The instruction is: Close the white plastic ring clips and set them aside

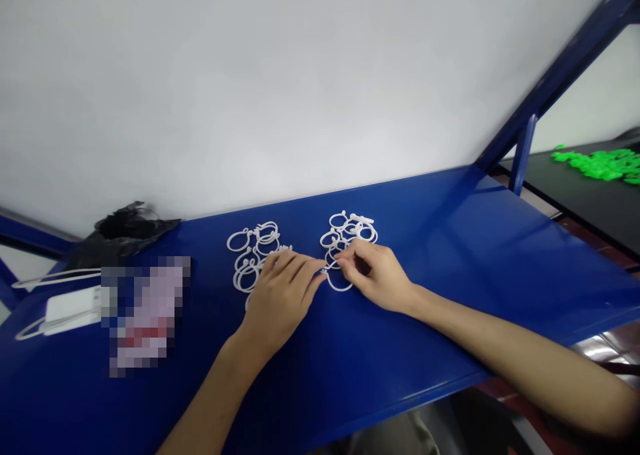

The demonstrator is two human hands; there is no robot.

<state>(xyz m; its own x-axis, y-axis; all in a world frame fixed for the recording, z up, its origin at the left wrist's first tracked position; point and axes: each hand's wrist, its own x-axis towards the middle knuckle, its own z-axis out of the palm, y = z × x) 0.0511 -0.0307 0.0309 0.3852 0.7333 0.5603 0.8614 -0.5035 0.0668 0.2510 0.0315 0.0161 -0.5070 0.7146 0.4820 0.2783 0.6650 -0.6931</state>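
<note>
Two heaps of white plastic rings lie on a blue table: a left heap and a right heap. My left hand rests palm down over the near part of the left heap, fingers together and stretched toward the right. Its fingertips touch a single white ring lying between the heaps. My right hand is curled, pinching that ring's top edge with thumb and forefinger.
A black crumpled bag lies at the back left. A white charger with cable and a blurred-out packet sit at the left. Green plastic pieces lie on a dark table at the far right. A white wall stands behind.
</note>
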